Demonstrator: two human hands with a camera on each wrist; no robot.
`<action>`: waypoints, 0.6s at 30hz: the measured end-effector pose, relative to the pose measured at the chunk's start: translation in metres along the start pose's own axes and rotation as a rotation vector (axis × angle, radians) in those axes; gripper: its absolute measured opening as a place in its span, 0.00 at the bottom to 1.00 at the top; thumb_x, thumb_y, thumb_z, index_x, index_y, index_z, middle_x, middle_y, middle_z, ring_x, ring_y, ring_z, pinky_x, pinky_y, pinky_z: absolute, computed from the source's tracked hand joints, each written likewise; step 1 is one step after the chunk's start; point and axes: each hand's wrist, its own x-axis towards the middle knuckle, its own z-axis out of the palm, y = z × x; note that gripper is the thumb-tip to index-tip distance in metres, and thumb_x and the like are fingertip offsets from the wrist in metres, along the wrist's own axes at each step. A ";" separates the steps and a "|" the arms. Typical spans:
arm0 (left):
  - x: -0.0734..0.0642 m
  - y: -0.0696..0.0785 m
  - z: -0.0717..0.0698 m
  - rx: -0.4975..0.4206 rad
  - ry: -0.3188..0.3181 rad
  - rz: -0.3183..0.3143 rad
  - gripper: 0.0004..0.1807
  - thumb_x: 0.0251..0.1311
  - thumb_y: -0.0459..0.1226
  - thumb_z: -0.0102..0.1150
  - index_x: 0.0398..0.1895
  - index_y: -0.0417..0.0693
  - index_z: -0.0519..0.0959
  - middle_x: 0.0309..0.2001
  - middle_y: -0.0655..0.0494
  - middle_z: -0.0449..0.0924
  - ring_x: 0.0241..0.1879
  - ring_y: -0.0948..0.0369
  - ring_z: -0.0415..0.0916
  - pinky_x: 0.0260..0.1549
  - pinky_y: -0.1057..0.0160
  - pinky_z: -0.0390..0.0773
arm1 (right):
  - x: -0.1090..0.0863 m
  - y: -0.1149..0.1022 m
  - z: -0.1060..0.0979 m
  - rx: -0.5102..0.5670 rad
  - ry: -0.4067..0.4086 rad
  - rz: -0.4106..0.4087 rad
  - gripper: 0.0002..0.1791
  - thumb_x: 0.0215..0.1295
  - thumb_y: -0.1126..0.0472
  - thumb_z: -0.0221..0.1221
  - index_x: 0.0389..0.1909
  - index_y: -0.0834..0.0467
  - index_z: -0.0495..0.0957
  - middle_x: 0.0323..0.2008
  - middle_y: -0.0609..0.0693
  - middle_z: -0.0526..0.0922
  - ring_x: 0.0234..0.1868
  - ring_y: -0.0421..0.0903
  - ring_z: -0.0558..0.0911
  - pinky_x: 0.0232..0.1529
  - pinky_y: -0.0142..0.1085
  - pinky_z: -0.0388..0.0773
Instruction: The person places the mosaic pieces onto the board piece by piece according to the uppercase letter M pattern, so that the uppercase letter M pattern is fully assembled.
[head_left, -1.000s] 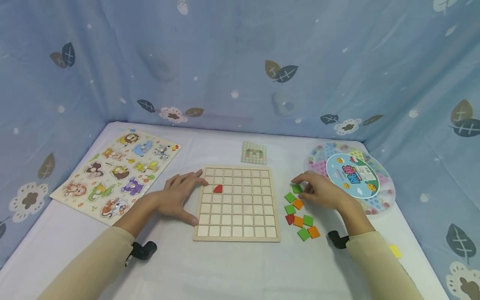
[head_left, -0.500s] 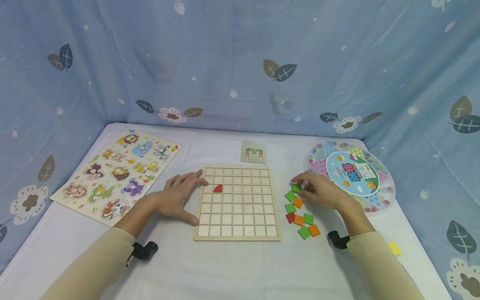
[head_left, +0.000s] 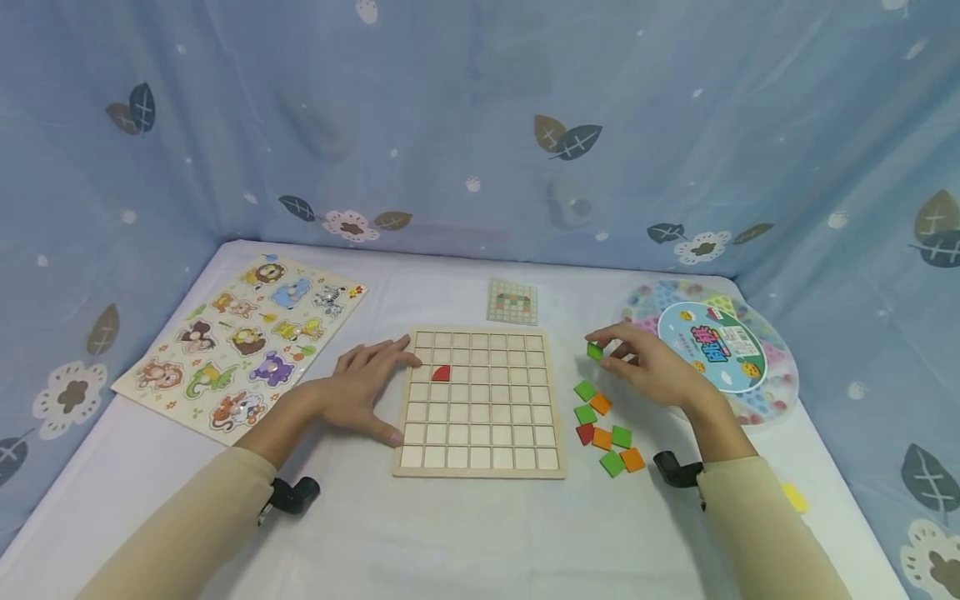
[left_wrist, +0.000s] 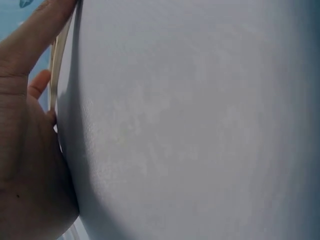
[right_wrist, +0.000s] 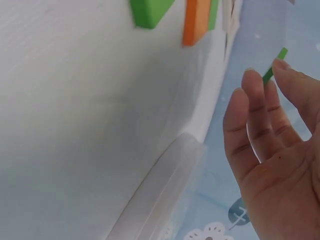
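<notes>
A green square tile (head_left: 595, 351) is pinched between the thumb and fingers of my right hand (head_left: 651, 364), raised off the table beyond the loose tiles. In the right wrist view the same green tile (right_wrist: 274, 66) shows edge-on at the fingertips. My left hand (head_left: 358, 393) lies with spread fingers along the left edge of the wooden grid board (head_left: 480, 472), thumb and fingertips at its rim. One red quarter-round tile (head_left: 442, 373) sits in a cell at the board's upper left. Several green, orange and red tiles (head_left: 602, 438) lie scattered right of the board.
Behind the board lies a small pattern card (head_left: 512, 302). An animal puzzle board (head_left: 243, 342) is at the left. A round clear game box (head_left: 712, 350) sits at the right, close to my right hand. A yellow piece (head_left: 795, 498) lies by my right sleeve.
My right hand has lifted the green tile from the far end of the loose pile. My left hand stays at the board's edge, and the view has shifted slightly.
</notes>
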 end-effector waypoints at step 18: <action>0.002 0.002 0.002 -0.013 -0.001 -0.003 0.61 0.37 0.70 0.76 0.75 0.64 0.58 0.84 0.47 0.35 0.80 0.38 0.37 0.68 0.26 0.41 | 0.029 -0.024 0.010 0.215 -0.042 -0.165 0.21 0.75 0.67 0.58 0.66 0.54 0.76 0.62 0.55 0.77 0.51 0.63 0.84 0.46 0.38 0.85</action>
